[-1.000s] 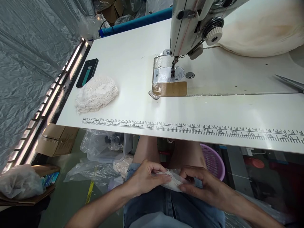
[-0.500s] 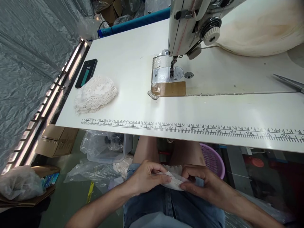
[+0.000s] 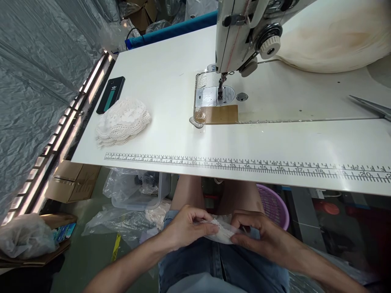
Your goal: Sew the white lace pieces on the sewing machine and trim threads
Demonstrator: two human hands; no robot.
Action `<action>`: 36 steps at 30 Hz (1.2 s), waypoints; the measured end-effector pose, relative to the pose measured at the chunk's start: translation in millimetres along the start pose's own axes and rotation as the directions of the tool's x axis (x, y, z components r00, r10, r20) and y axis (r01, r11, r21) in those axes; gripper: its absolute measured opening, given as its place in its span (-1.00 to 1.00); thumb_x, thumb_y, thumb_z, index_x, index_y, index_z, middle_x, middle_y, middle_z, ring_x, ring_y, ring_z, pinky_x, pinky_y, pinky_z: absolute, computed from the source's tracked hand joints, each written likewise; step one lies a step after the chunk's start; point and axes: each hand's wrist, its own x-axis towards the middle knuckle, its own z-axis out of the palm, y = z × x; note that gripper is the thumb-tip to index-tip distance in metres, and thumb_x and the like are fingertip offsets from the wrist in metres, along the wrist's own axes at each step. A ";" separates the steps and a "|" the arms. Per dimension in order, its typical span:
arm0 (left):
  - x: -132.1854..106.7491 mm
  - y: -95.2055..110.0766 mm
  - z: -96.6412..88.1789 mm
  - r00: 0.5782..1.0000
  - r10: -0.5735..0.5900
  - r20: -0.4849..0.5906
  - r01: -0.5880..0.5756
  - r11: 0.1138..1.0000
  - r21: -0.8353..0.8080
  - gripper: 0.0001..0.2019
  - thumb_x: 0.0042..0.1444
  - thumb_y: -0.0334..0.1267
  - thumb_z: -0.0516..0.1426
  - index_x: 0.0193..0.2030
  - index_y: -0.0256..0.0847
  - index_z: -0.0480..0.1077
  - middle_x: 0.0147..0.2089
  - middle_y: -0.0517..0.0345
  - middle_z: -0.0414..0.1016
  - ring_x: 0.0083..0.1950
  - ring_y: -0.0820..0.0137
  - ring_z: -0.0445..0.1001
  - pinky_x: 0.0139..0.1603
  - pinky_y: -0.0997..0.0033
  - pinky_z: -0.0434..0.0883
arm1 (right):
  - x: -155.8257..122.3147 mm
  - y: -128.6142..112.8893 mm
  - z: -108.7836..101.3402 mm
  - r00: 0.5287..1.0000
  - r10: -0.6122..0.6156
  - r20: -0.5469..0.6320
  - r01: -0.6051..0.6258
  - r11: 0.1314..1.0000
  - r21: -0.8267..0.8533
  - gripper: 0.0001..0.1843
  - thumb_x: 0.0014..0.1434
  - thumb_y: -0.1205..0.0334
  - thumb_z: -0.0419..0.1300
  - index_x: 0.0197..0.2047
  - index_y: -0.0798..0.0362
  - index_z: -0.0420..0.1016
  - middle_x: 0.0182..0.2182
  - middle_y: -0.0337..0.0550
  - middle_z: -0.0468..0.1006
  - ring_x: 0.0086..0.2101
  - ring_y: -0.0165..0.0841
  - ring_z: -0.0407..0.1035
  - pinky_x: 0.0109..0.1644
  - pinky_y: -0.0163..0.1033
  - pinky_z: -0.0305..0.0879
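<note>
Over my lap, a small white lace piece (image 3: pixel 222 232) of thin, partly see-through fabric is stretched between both hands. My left hand (image 3: pixel 195 228) pinches its left end between thumb and fingers. The right end is gripped by my right hand (image 3: pixel 250 230), thumb below and fingers curled above. Parts of the fabric are hidden under the fingers. Ahead, on the white table (image 3: pixel 165 138), lies a stack of cream lace pieces (image 3: pixel 124 122). The sewing machine (image 3: pixel 233 40) stands beyond, its needle and presser foot (image 3: pixel 220 89) over the metal plate.
A black phone (image 3: pixel 110 94) lies beside the lace stack. Scissors (image 3: pixel 369 106) point inward at the right, near a large cream fabric pile (image 3: pixel 336 36). A printed ruler (image 3: pixel 244 165) runs along the table's front edge. Below are a purple basket (image 3: pixel 276 207) and a clear plastic bin (image 3: pixel 137 195).
Both hands keep their hold on the lace piece and have shifted very slightly to the left. The things on the table look the same.
</note>
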 end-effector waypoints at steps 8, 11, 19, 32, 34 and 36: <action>-2.8 1.9 -3.5 0.999 -0.013 0.050 0.015 1.000 -0.023 -0.71 -0.05 -0.11 0.27 -0.40 -0.36 0.45 -0.49 0.20 0.34 -0.46 0.56 0.22 -0.46 0.59 0.15 | -1.2 -4.6 -8.2 0.999 -0.020 0.026 0.018 0.996 0.085 -0.62 0.27 -0.04 -0.01 -0.44 0.05 0.29 -0.49 -0.27 0.26 -0.44 -0.41 0.15 -0.37 -0.33 0.07; -2.7 -0.4 -5.9 0.998 0.003 0.055 -0.001 0.999 -0.041 -0.69 -0.03 -0.08 0.26 -0.39 -0.35 0.43 -0.49 0.22 0.30 -0.46 0.56 0.21 -0.46 0.59 0.14 | -0.4 -5.1 -8.8 0.999 -0.036 0.003 0.035 0.994 0.104 -0.59 0.31 -0.04 -0.08 -0.45 0.05 0.25 -0.49 -0.29 0.21 -0.46 -0.43 0.11 -0.39 -0.33 0.06; -3.0 -5.8 -10.7 0.999 -0.018 0.051 0.023 0.995 -0.101 -0.63 -0.09 -0.02 0.29 -0.38 -0.34 0.42 -0.47 0.22 0.34 -0.45 0.57 0.23 -0.44 0.59 0.14 | 0.0 -3.0 -6.4 0.999 -0.014 0.031 0.013 0.999 0.043 -0.72 0.10 -0.02 0.23 -0.32 0.03 0.40 -0.37 -0.26 0.41 -0.30 -0.35 0.28 -0.22 -0.31 0.18; -8.7 -7.5 -19.2 0.998 -0.045 0.052 0.058 0.957 -0.286 -0.59 -0.21 -0.02 0.36 -0.46 -0.34 0.36 -0.50 0.23 0.37 -0.46 0.59 0.26 -0.42 0.61 0.15 | 2.0 -6.9 -8.4 0.997 -0.077 0.028 0.076 0.996 0.046 -0.69 0.27 0.01 0.03 -0.28 0.04 0.45 -0.31 -0.17 0.44 -0.24 -0.32 0.32 -0.15 -0.26 0.22; -9.1 -9.5 -20.7 0.997 -0.047 0.053 0.060 0.957 -0.283 -0.59 -0.21 -0.02 0.36 -0.42 -0.34 0.40 -0.49 0.22 0.40 -0.47 0.58 0.28 -0.42 0.61 0.18 | 1.0 -9.0 -7.7 0.999 -0.040 0.027 0.039 0.998 0.040 -0.67 0.26 -0.02 0.02 -0.29 0.04 0.45 -0.35 -0.19 0.45 -0.28 -0.32 0.32 -0.20 -0.28 0.21; -9.0 -10.8 -21.6 0.995 -0.065 0.076 0.083 0.959 -0.272 -0.59 -0.22 -0.04 0.37 -0.34 -0.33 0.45 -0.49 0.21 0.42 -0.47 0.57 0.31 -0.41 0.60 0.21 | 0.1 -10.3 -6.4 0.999 -0.021 0.029 0.020 0.999 0.037 -0.65 0.26 -0.03 0.02 -0.31 0.05 0.45 -0.37 -0.20 0.45 -0.30 -0.34 0.32 -0.24 -0.30 0.19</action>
